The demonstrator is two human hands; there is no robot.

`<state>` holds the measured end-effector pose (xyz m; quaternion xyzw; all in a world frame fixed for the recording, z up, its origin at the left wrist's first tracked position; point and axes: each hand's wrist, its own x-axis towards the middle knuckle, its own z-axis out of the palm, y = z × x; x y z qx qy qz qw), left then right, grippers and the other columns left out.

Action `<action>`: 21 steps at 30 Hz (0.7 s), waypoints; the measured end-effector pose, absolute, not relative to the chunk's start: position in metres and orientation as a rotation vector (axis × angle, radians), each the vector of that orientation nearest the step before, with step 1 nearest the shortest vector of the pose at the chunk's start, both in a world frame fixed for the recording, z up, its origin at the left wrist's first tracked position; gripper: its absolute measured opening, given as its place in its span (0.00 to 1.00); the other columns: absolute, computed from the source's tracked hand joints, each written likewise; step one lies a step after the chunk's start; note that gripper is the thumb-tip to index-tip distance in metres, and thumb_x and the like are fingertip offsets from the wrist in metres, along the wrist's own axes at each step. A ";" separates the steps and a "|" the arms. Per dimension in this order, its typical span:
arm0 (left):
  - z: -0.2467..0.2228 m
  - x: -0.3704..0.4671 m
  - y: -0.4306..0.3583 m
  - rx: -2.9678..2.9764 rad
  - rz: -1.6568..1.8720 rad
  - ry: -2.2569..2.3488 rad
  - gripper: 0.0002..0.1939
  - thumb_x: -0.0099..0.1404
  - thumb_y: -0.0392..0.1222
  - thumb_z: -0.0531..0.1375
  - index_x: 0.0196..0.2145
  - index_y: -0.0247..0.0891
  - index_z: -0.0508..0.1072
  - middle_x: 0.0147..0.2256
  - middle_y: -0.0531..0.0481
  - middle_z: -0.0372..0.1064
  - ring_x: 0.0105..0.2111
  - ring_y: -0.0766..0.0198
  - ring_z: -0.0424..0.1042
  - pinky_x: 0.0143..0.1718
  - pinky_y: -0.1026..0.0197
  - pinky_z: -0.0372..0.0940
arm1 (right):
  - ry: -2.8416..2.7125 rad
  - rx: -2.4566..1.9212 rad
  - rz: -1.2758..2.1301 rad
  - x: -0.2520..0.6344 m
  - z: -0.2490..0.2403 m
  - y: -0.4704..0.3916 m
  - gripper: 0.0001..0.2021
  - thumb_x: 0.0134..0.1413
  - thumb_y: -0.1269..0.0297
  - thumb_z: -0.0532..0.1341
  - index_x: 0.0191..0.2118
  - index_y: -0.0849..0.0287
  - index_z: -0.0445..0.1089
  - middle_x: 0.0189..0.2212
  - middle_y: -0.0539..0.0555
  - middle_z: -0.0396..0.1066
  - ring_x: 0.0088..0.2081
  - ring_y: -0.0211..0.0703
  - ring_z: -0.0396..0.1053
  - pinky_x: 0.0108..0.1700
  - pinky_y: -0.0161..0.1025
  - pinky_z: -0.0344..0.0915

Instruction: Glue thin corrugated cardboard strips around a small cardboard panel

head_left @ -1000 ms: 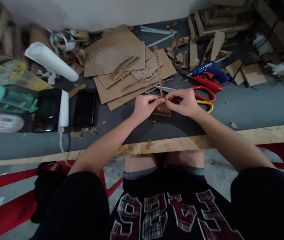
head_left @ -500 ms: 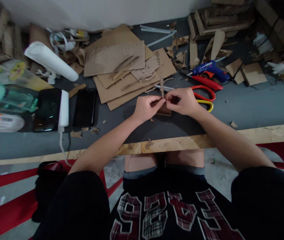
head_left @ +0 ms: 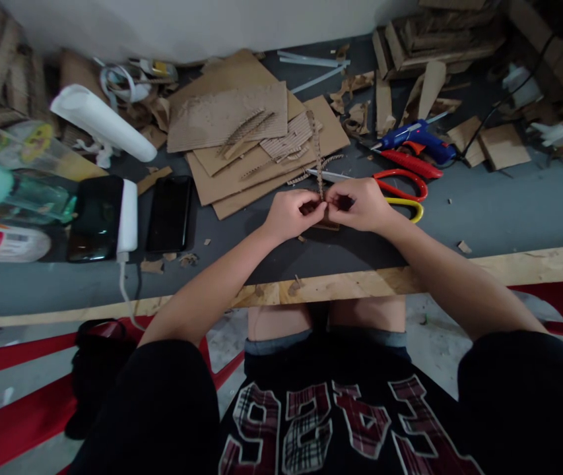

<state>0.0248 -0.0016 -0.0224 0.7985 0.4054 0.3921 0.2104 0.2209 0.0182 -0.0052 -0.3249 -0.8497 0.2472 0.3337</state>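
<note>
A thin corrugated cardboard strip (head_left: 317,152) points away from me, its near end pinched between both hands. My left hand (head_left: 293,212) closes thumb and fingers on that end from the left. From the right, my right hand (head_left: 358,203) grips the same end, fingertips nearly touching the left ones. Beneath the fingers lies a small brown cardboard piece (head_left: 329,225), mostly hidden. Scissors with red and yellow handles (head_left: 412,188) rest just beyond my right hand, their blades partly covered by it. Cardboard sheets (head_left: 212,178) with cut strips are stacked beyond my left hand.
A blue glue gun (head_left: 412,138) and a red-handled tool (head_left: 412,163) lie at the right. Glue sticks (head_left: 311,61) are at the back. On the left are a black phone (head_left: 168,214), a white power bank (head_left: 127,218) with cable, bottles and a white roll (head_left: 103,122).
The strip has turned slightly, showing its ridged edge more. Both hands have shifted only a little, with their fingertips still together on its near end.
</note>
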 end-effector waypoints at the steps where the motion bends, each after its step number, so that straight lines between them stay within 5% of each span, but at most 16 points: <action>1: -0.022 0.025 -0.002 2.218 1.108 1.102 0.13 0.63 0.46 0.58 0.26 0.36 0.75 0.24 0.49 0.73 0.23 0.69 0.68 0.27 0.66 0.61 | -2.208 -0.835 0.641 0.221 -0.005 0.018 0.01 0.44 0.69 0.59 0.25 0.59 0.68 0.21 0.48 0.68 0.22 0.33 0.62 0.28 0.33 0.57; 8: -0.020 0.028 -0.005 1.712 1.056 1.024 0.21 0.65 0.56 0.61 0.27 0.35 0.77 0.26 0.48 0.77 0.24 0.70 0.73 0.27 0.68 0.67 | -2.030 -0.920 0.630 0.224 -0.003 0.018 0.03 0.50 0.68 0.61 0.30 0.59 0.73 0.22 0.50 0.69 0.22 0.33 0.61 0.26 0.34 0.59; 14: -0.022 0.026 0.003 1.501 1.093 1.073 0.29 0.60 0.68 0.60 0.28 0.35 0.79 0.20 0.50 0.74 0.17 0.74 0.66 0.20 0.70 0.61 | -2.053 -0.812 0.435 0.224 -0.004 0.016 0.09 0.57 0.62 0.63 0.42 0.57 0.76 0.28 0.52 0.75 0.25 0.36 0.67 0.30 0.37 0.67; 21: -0.024 0.025 0.004 1.410 1.091 1.033 0.32 0.57 0.71 0.60 0.21 0.35 0.76 0.18 0.50 0.73 0.17 0.72 0.67 0.20 0.68 0.62 | -2.135 -0.661 0.218 0.221 -0.016 0.018 0.09 0.58 0.63 0.64 0.42 0.58 0.78 0.31 0.51 0.78 0.33 0.37 0.75 0.35 0.33 0.70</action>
